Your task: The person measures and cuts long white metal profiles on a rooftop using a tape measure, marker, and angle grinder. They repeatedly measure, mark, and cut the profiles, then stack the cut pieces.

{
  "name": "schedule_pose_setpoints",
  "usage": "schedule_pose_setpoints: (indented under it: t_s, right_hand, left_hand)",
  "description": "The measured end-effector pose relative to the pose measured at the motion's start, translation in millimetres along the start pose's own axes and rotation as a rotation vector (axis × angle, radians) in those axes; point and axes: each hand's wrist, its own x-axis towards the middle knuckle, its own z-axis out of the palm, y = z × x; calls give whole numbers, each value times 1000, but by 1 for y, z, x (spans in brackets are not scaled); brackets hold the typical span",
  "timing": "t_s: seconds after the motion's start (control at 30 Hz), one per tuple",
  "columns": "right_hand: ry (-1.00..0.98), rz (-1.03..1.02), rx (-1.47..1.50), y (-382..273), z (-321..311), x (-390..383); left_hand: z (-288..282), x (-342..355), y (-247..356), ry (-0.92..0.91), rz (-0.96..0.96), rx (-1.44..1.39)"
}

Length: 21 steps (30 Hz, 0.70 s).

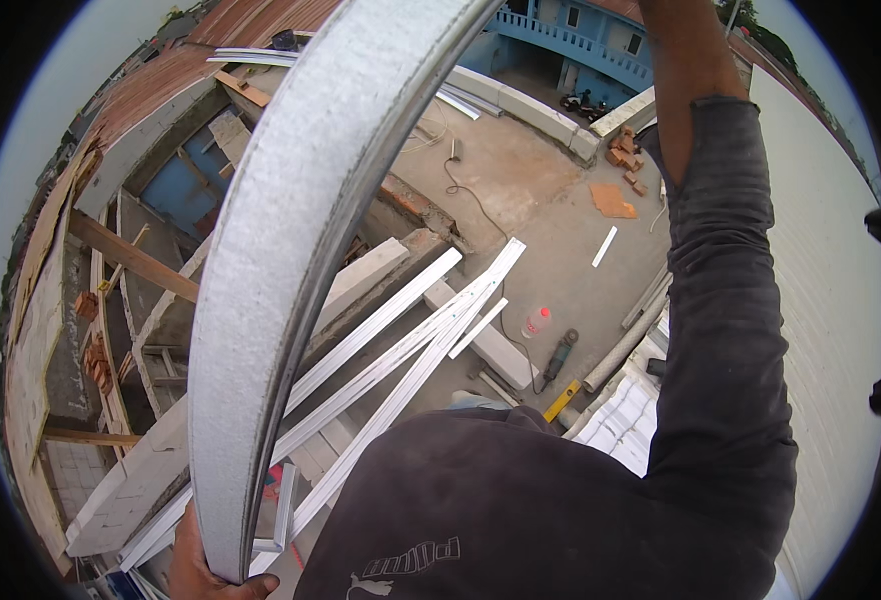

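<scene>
A long galvanized metal channel [271, 230] stands steeply across the view, very close, from the lower left to the top edge; it looks bent by the lens. My left hand [201, 565] is closed round its lower end, with the thumb on the near side. My right arm [716, 250], in a dark sleeve, is raised to the top right; the hand lies beyond the upper edge. Behind the channel, several pale metal profiles [431, 335] lie crossed over one another. A short profile piece [286, 510] is close to my left hand.
On the concrete floor are an angle grinder [563, 355], a yellow spirit level [562, 400], a clear bottle [537, 321], a cable [476, 205] and bricks [625, 152]. An unroofed drop with timber beams [136, 258] is at the left. A white corrugated sheet [821, 300] runs along the right.
</scene>
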Motion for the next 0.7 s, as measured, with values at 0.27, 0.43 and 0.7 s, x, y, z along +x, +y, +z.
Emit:
schedule_pose_setpoints:
  t_s: [0.27, 0.43, 0.7]
  right_hand:
    - [365, 26, 68, 172, -46, -185]
    - [537, 360, 3, 187, -63, -268]
    - [800, 541, 147, 264, -68, -383]
  left_hand:
    - [-9, 102, -113, -377, 17, 295]
    - [-8, 106, -212, -306, -35, 445]
    - [-14, 117, -258, -271, -85, 633]
